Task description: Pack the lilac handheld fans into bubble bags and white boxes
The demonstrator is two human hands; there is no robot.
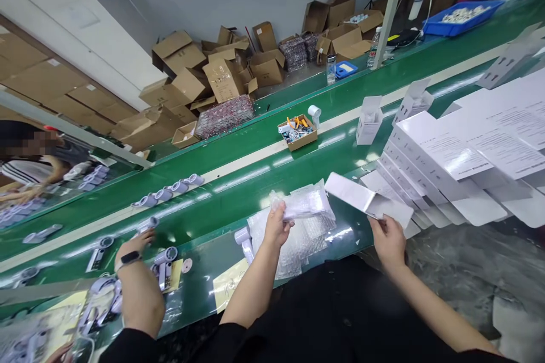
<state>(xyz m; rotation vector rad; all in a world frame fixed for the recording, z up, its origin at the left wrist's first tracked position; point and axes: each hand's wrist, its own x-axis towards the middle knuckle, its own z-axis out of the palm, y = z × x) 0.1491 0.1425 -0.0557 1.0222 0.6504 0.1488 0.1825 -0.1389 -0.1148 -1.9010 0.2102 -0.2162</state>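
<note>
My left hand (276, 226) is closed around a white item wrapped in a clear plastic bag (307, 204), held just above a pile of bubble-wrap bags (298, 241) on the green conveyor belt (238, 193). My right hand (388, 240) pinches the near edge of a flat white carton (366, 199) with its flap open toward the bagged item. The two hands are about a forearm's width apart.
Stacks of flat white cartons (460, 164) lie at the right. A co-worker's hand with a wristband (133, 249) reaches among lavender handheld devices (166, 264) at the left. A small cardboard box of tools (297, 131), upright white boxes (368, 119) and a blue tray (462, 17) sit farther along the belt.
</note>
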